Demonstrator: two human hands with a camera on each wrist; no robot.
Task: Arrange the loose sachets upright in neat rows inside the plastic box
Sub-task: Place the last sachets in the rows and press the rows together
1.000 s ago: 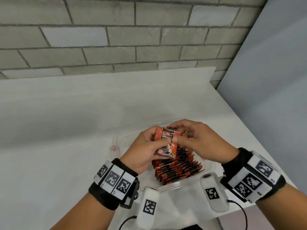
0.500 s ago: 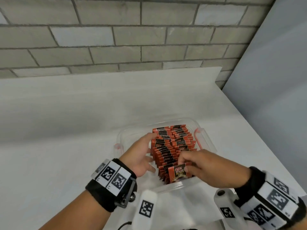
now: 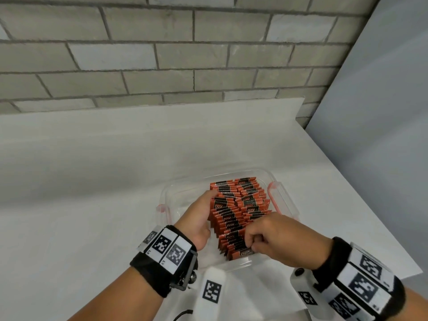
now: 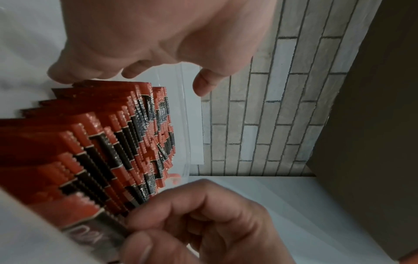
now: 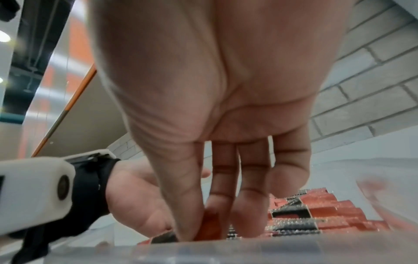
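Observation:
A clear plastic box point(image 3: 287, 204) with red clips sits on the white table, holding red-and-black sachets point(image 3: 240, 200) that stand upright in rows. My left hand point(image 3: 199, 210) lies inside the box along the left side of the rows, fingers fairly straight and touching the sachets' edges; in the left wrist view its thumb point(image 4: 202, 85) stands apart. My right hand point(image 3: 251, 243) is at the near end of the row, where thumb and fingertips pinch the front sachet point(image 3: 243, 253). That sachet point(image 4: 90, 226) leans against the others. The rows' lower parts are hidden.
The white table point(image 3: 92, 205) runs back to a grey brick wall point(image 3: 162, 54). Its right edge point(image 3: 361, 200) falls off beside a grey panel. Bare box floor point(image 3: 180, 200) shows left of the rows.
A second ago both hands held one sachet above the box. My right hand has brought it down to the near end of the row, and my left hand has dropped beside the rows.

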